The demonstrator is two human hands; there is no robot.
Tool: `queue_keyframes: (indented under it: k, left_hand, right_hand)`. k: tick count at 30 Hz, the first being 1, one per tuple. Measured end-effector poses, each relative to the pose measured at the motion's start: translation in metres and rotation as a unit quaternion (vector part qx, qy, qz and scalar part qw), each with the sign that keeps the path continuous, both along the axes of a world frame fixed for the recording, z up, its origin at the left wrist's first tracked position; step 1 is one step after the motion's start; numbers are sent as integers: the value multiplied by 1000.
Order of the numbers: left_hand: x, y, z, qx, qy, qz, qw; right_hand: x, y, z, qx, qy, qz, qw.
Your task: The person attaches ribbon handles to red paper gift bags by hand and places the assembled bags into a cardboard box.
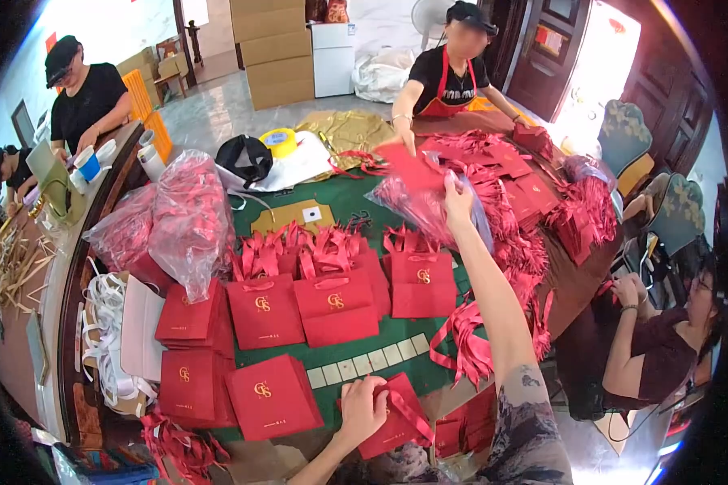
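My left hand (364, 412) is closed on a red paper gift bag (390, 440) at the front edge of the table, its thumb and fingers at the ribbon side. A red satin ribbon (410, 416) runs across that bag. My right hand (459, 198) is stretched far forward, fingers pinched at the edge of a second red gift bag (415, 167), blurred by motion. A co-worker's hand (404, 139) is at the far side of this same bag. Beneath it lies a clear plastic bag (416, 208) with red contents.
Stacked red gift bags (273, 396) and upright ones (336, 311) cover the green table mat (332, 194). Plastic-wrapped red bundles (190, 210) stand left, near white ribbons (113, 347). Loose red ribbons (465, 339) lie right. A person (655, 339) sits at the right side.
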State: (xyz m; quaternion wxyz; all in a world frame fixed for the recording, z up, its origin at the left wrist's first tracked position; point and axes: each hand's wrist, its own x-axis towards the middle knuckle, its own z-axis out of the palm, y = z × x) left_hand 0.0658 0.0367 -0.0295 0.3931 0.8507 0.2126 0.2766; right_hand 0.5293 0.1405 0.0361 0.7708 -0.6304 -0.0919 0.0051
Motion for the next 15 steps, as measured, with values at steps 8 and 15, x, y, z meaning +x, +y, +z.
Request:
queue_keyframes:
  k: [8,15]
  left_hand:
    - [0,-1,0,-6,13,1,1000]
    - [6,2,4,-12,-17,6,1000]
  right_hand:
    - [-118,-95,-3,-67,-203,210,954]
    - [-331,-244,-19,-305,-273,248,878]
